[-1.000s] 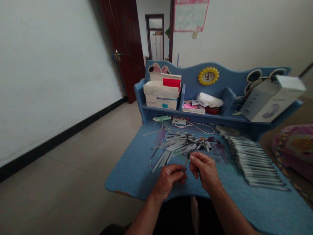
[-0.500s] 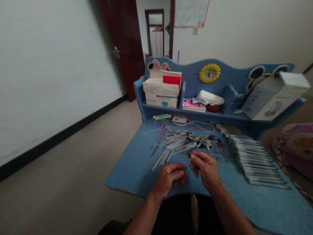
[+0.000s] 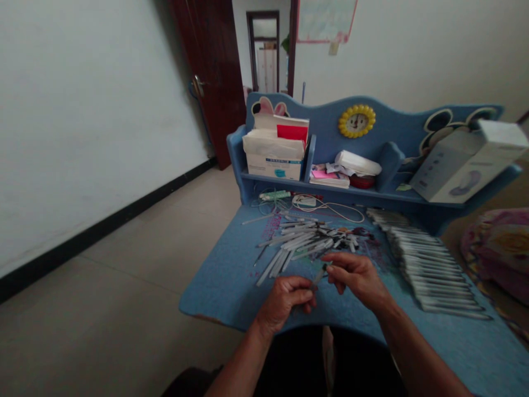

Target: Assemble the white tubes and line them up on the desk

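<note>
Presently we have a slim translucent tube (image 3: 318, 277) just on the near side of the loose heap of pens (image 3: 297, 241). Our left hand (image 3: 286, 302) pinches its lower part; our right hand (image 3: 359, 278) has its fingers drawn narrow at the dark upper end, though we cannot tell whether they grip it. On our blue bench (image 3: 219, 286), a row of pens (image 3: 432, 273) lies right of that heap.

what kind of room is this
Probably a room in a home, perhaps a child's: the blue desk has cartoon-ear cutouts on its shelf back, a yellow flower-shaped clock is mounted there, and what looks like patterned bedding shows at the right edge.
</note>
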A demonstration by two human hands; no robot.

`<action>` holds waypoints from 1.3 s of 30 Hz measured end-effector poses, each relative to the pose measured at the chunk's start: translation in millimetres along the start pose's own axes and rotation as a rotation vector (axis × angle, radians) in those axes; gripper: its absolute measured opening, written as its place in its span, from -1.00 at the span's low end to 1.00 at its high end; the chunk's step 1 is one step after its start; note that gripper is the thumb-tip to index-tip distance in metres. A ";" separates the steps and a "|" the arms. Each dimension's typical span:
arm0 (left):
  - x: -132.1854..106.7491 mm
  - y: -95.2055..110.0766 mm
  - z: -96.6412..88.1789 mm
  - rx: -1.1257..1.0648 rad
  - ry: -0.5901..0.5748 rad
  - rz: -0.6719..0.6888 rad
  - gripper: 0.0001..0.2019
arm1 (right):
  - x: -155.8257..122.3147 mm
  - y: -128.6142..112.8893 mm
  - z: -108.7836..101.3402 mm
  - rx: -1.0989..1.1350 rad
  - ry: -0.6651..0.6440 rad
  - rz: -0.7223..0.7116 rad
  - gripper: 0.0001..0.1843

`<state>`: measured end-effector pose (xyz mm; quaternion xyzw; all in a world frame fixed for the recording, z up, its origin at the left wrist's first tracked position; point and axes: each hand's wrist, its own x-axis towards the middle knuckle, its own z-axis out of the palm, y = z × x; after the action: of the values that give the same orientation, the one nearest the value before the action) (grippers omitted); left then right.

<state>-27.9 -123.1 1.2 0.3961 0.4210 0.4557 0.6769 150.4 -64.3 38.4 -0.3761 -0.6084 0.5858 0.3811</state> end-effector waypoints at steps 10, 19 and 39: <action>-0.8 -0.7 -1.4 0.000 -0.036 -0.030 -0.84 | 8.4 -20.4 -18.4 -0.183 -0.258 -0.005 -0.84; -0.1 -4.2 -7.4 -0.012 -0.107 -0.055 -0.81 | 7.2 -10.3 -18.5 -0.115 -0.254 0.011 -0.76; -0.5 -0.3 -3.7 0.014 -0.092 -0.046 -0.88 | 6.6 -22.7 -23.4 -0.437 -0.303 -0.056 -0.70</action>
<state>-31.4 -123.1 -0.2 0.4114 0.4016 0.4184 0.7031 168.5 -49.0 61.8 -0.3407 -0.7806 0.4794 0.2114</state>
